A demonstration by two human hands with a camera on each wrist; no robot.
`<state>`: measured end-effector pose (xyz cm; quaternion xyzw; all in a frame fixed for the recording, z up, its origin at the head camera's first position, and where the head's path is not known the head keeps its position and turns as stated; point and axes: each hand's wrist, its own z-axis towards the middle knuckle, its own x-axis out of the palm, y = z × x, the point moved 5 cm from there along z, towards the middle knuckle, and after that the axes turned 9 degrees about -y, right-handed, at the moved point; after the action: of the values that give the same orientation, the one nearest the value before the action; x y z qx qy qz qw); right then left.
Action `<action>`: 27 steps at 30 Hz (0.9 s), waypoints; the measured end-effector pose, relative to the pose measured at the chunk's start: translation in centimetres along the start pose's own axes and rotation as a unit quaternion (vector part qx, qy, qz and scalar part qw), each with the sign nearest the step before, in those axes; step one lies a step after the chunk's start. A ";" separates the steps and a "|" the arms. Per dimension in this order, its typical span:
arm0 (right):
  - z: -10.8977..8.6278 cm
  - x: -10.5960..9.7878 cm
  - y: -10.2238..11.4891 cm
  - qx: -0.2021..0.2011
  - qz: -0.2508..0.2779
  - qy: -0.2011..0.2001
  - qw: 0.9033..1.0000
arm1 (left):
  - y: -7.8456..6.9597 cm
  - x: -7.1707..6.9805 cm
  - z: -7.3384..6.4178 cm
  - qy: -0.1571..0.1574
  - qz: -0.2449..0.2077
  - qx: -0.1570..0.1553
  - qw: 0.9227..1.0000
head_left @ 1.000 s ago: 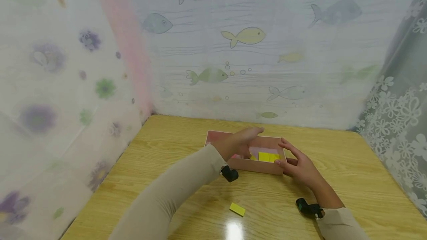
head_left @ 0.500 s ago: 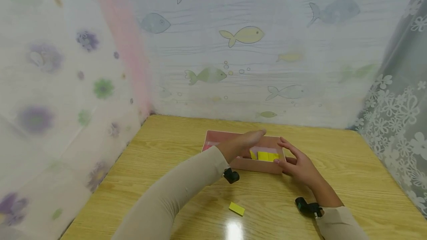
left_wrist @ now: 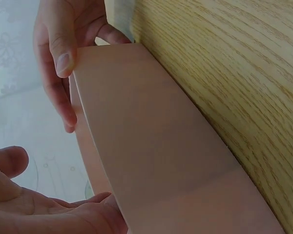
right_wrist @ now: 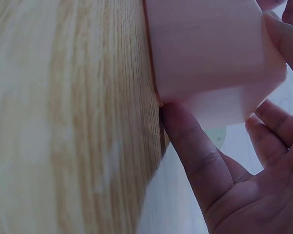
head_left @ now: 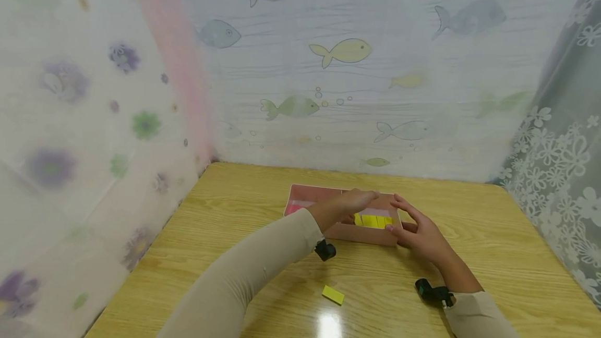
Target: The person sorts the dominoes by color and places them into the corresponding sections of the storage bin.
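Observation:
A pink box (head_left: 361,234) sits on the table, with yellow rectangular blocks (head_left: 374,221) in a row along its right compartment. My left hand (head_left: 349,205) reaches over the front wall into the box beside the row's left end. In the left wrist view its thumb is raised apart, while the fingertips are hidden behind the box wall. My right hand (head_left: 422,231) grips the box's right end, thumb at the front corner of the rim and fingers around the end wall, as the right wrist view also shows. One loose yellow block (head_left: 333,294) lies on the table in front.
Something pinkish-red (head_left: 296,207) lies in the box's left compartment, partly covered by my left forearm. The wooden table (head_left: 225,213) ends at a fish-patterned curtain (head_left: 300,67) behind. A flowered curtain (head_left: 559,160) hangs at the right.
My left hand has shifted slightly right inside the box. A tilted yellow block beside it now stands closer in line with the others. My right hand has stayed in place.

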<state>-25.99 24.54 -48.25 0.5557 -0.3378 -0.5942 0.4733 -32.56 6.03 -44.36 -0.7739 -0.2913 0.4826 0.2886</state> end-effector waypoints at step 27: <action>-0.1 0.0 0.0 0.007 0.002 0.003 1.000 | -1.6 -0.9 -2.8 0.053 -0.003 0.029 0.998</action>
<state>-25.95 24.57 -48.28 0.5602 -0.3418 -0.5894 0.4711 -30.57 5.97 -41.68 -0.7888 -0.2639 0.4481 0.3278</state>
